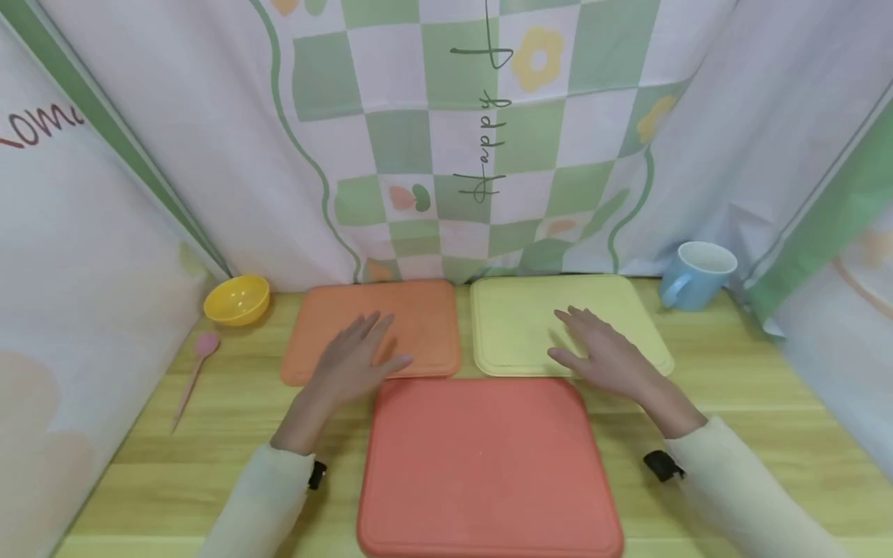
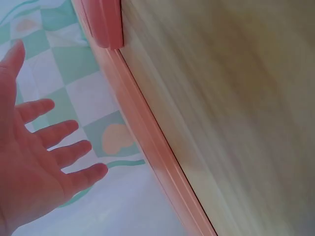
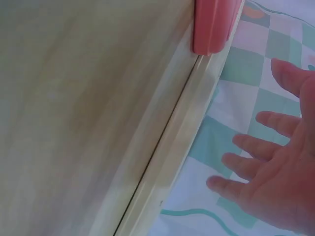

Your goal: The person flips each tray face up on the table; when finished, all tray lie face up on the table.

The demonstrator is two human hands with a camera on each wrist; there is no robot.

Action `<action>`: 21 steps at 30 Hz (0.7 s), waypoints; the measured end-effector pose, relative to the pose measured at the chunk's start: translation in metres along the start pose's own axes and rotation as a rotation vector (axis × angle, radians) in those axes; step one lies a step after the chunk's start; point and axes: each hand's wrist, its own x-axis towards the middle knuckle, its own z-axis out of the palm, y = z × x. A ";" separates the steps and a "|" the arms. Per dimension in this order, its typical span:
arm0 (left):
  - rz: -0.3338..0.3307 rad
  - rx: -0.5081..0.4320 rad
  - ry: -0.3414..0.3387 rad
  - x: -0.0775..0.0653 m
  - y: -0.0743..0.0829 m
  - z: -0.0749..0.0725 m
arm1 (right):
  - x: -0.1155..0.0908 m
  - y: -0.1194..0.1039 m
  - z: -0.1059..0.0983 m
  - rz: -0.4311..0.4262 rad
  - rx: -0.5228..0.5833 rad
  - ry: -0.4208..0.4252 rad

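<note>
My left hand (image 1: 354, 358) hovers palm down over the orange board (image 1: 425, 318), its fingers spread and holding nothing. Over the pale yellow board (image 1: 516, 325) is my right hand (image 1: 605, 353), also empty with fingers spread. Both wrist views show a gap between the fingers and the boards below. A larger red board (image 1: 488, 465) lies in front of these two, between my forearms. In the left wrist view, the orange board's edge (image 2: 147, 132) runs diagonally past my fingers. The yellow board's edge (image 3: 172, 142) does likewise in the right wrist view.
At the back left stands a yellow bowl (image 1: 237, 301), with a pink-headed wooden spoon (image 1: 195, 372) lying in front of it. A light blue mug (image 1: 698, 277) is at the back right. Printed curtains (image 1: 460, 139) enclose the wooden table (image 1: 209, 480) behind and at both sides.
</note>
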 end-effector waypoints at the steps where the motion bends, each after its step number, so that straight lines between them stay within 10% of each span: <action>1: 0.005 -0.015 0.001 -0.001 0.000 -0.001 | -0.002 0.000 -0.001 -0.002 0.031 -0.001; 21: -0.015 -0.504 -0.016 -0.022 -0.011 0.000 | -0.026 0.013 -0.007 0.043 0.368 -0.055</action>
